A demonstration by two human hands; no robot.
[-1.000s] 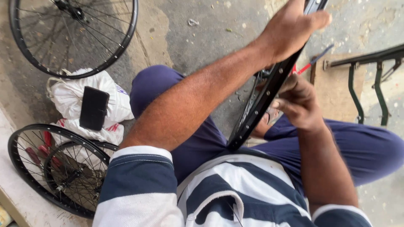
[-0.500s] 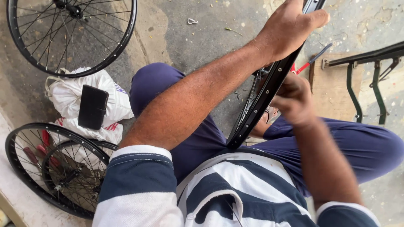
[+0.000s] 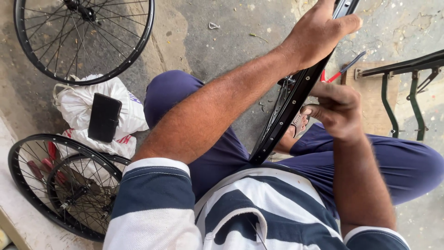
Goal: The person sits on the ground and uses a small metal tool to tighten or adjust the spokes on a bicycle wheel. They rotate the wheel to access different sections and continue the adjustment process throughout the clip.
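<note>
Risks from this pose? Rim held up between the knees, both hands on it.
1. The left hand grips only the top edge of the rim; it may twist or slip.
2. The right hand works at the spokes; fingers could get pinched.
3. The wheels stacked at the left could be knocked.

Rim (image 3: 296, 99) upright between knees; spoked wheels (image 3: 83, 37) and bags (image 3: 74, 104) left, stand (image 3: 397, 92) right.

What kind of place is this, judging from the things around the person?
Probably an informal bicycle repair spot on bare concrete ground. The left hand grips a black wheel rim, more spoked wheels lie on the floor, and red-handled pliers lie nearby.
</note>
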